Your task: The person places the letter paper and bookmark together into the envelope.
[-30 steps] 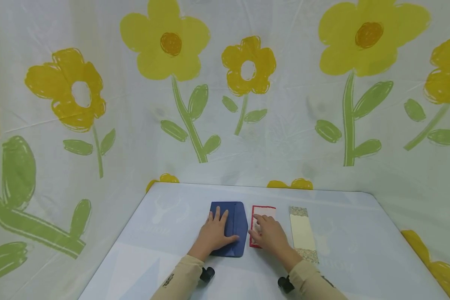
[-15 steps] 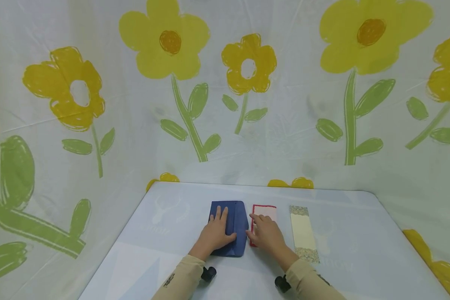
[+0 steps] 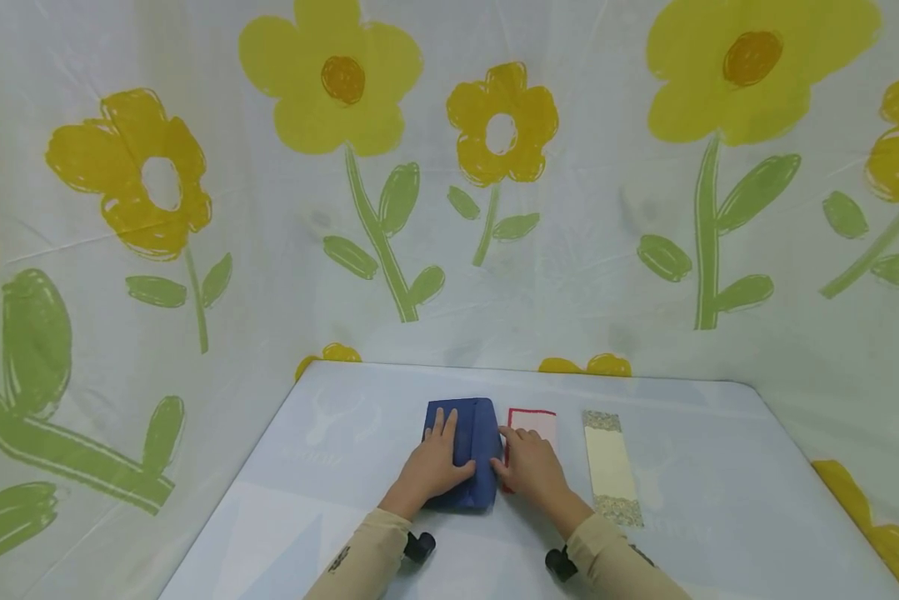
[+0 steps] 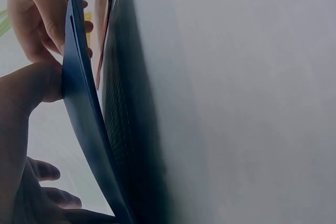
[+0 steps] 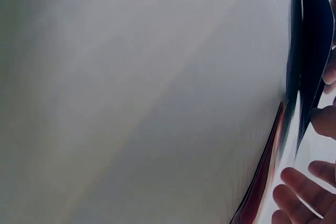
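A dark blue envelope [image 3: 486,442] lies on the table with its flap side to the right. My left hand [image 3: 428,462] rests on it with fingers spread, its thumb [image 4: 50,83] on the upper face. My right hand [image 3: 530,462] pinches the envelope's right edge. Its thumb [image 5: 323,121] is above the edge, and fingertips show on the underside in the left wrist view. That edge is raised off the table. A red-bordered pale paper [image 3: 539,423] lies under my right hand, partly hidden.
A cream paper strip [image 3: 611,467] with patterned ends lies to the right of my right hand. The pale table [image 3: 329,500] reaches back to a flower-printed cloth [image 3: 584,250] that hangs behind and to the sides.
My right hand has moved left from over the red-bordered paper to the envelope's edge. The envelope's right side has risen slightly. My left hand has stayed on it.
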The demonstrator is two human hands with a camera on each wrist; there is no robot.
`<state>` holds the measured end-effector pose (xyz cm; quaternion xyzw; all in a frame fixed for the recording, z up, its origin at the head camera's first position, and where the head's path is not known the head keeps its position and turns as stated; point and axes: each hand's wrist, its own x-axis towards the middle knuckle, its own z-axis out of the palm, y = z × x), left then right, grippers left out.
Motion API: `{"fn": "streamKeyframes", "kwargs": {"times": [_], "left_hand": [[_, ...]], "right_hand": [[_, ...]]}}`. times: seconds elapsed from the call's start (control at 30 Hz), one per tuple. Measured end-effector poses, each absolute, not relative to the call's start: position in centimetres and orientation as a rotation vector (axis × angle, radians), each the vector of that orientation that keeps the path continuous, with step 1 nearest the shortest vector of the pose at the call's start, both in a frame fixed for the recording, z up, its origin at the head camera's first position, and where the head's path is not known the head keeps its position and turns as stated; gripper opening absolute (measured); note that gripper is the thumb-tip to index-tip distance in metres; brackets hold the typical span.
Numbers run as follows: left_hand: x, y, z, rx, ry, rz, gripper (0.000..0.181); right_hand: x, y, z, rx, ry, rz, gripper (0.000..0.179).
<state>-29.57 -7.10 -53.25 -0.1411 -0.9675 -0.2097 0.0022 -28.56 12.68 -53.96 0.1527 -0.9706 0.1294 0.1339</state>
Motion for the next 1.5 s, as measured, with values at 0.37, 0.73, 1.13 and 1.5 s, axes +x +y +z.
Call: {"fn": "streamKeyframes", "kwargs": {"times": [0.37, 0.73, 1.13, 1.5], "left_hand": [[-29.6, -7.1, -53.3, -0.443, -3.021, -0.689, 0.096], [-29.5, -7.1, -53.5, -0.449, -3.022, -0.673, 0.096], [-29.4, -6.9, -53.3, -0.463, -3.014, -0.648, 0.089], [-29.8, -6.9, -53.7, -0.578, -2.999, -0.290, 0.078]], "right_hand": [[-28.7, 12.1, -54.0, 0.439, -2.828, 0.415, 0.054], [-29.1, 11.5, -54.2, 0.399, -2.857, 0.667, 0.051], [-29.3, 11.3, -53.9, 0.290, -2.878, 0.967, 0.039], [-28.9, 10.7, -53.8, 0.359, -2.755, 0.989, 0.035]]}}
